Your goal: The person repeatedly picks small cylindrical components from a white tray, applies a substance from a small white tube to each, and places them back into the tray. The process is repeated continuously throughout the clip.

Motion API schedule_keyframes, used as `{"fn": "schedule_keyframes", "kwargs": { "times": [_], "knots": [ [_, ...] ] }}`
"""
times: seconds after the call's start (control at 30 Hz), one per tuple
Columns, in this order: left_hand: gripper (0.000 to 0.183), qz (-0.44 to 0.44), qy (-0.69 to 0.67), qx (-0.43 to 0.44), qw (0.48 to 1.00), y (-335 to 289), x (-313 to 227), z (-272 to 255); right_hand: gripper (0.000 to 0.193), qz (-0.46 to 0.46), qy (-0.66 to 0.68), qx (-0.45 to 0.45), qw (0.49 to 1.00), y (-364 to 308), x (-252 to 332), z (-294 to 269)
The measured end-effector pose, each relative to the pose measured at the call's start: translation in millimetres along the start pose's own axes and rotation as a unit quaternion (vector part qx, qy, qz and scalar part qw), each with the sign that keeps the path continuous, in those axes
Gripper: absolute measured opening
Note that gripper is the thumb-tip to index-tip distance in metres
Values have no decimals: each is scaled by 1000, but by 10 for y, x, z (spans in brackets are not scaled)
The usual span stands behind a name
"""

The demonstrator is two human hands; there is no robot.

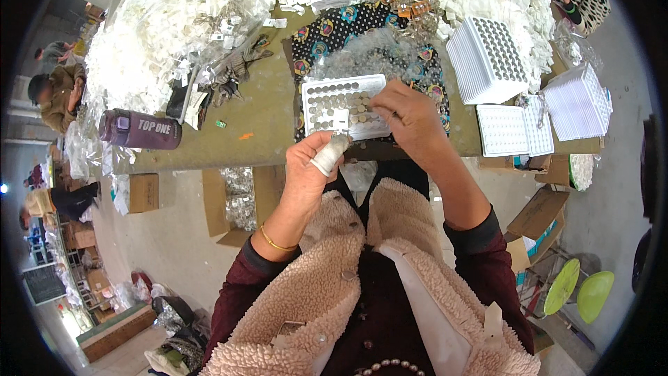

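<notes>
White tray of coin cells on table, both hands touching near edge.

Both forearms rise from the near edge and converge toward the middle. The left hand is loosely curled, its thumb wrapped in white tape and pinching something small against the fingers; a gold bangle circles the wrist. The right hand sits slightly farther and to the right, palm down, fingers bent leftward.
</notes>
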State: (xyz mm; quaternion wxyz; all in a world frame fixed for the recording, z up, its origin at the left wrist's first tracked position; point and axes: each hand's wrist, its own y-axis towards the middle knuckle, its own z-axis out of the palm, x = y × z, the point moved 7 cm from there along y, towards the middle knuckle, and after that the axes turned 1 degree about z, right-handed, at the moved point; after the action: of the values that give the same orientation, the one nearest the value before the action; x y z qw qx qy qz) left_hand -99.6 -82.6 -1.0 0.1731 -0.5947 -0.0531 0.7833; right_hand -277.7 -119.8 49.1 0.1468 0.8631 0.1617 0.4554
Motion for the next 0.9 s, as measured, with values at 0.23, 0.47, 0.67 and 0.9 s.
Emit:
{"fn": "schedule_keyframes", "kwargs": {
  "times": [0.23, 0.47, 0.67, 0.9],
  "knots": [
    [19, 12, -56, 12, 998, -1, -4, 3, 9, -19, -129, 22, 991, -63, -20, 160],
    [17, 7, -65, 21, 998, -13, -10, 27, 12, -29, -147, 13, 989, -68, -27, 147],
    [19, 5, -59, 44, 997, -12, -36, 91, 13, -68, -231, 47, 969, -53, 74, 194],
    [28, 11, -57, 57, 997, 0, -60, 133, 15, -74, -220, 60, 971, -19, 87, 177]
  ]
}}
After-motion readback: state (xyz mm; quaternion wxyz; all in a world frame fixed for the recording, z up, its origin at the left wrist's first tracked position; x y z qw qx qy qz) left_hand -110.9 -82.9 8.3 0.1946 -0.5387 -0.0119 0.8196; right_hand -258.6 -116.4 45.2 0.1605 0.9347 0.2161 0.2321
